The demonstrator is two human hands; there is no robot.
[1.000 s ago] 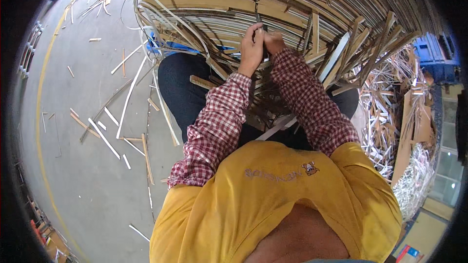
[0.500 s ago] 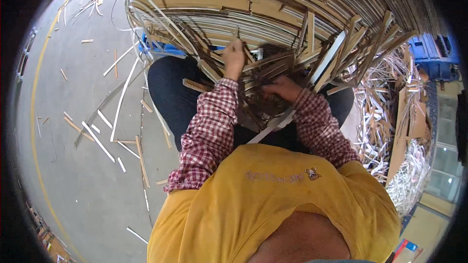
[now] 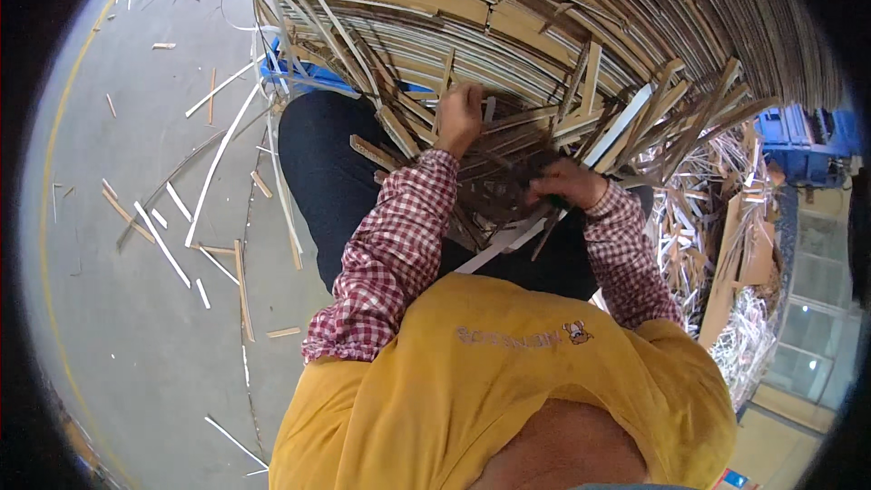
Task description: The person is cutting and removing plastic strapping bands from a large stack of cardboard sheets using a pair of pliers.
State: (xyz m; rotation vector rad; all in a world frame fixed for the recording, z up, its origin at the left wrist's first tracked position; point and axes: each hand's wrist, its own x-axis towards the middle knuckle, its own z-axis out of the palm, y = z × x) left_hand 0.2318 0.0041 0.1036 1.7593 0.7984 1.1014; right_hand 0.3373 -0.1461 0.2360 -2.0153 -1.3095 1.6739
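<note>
Between my knees lies a tangle of brown cardboard strips [image 3: 513,141]. At its left edge, my left hand [image 3: 461,118] is raised with the fingers curled closed. A narrow cardboard strip [image 3: 447,71] stands up just beyond that fist; whether the hand grips it cannot be made out. To the right, my right hand [image 3: 570,183] reaches into the tangle, its fingers bent inward beside something dark; what they hold is hidden in shadow. A pale flat strip [image 3: 504,243] slants toward my lap below the hands. One wide white-faced strip [image 3: 619,125] leans beyond my right hand.
Stacked cardboard sheets [image 3: 435,4] form a wall ahead. Strip offcuts [image 3: 163,240] are scattered over the grey floor [image 3: 118,327] at left. Blue plastic [image 3: 308,74] shows under the stack. Shredded scraps heap [image 3: 680,227] at right, near a blue bin [image 3: 807,132].
My right hand has moved right and a little nearer to me. The left hand has shifted slightly right, its fist turned. The whole view has also shifted somewhat.
</note>
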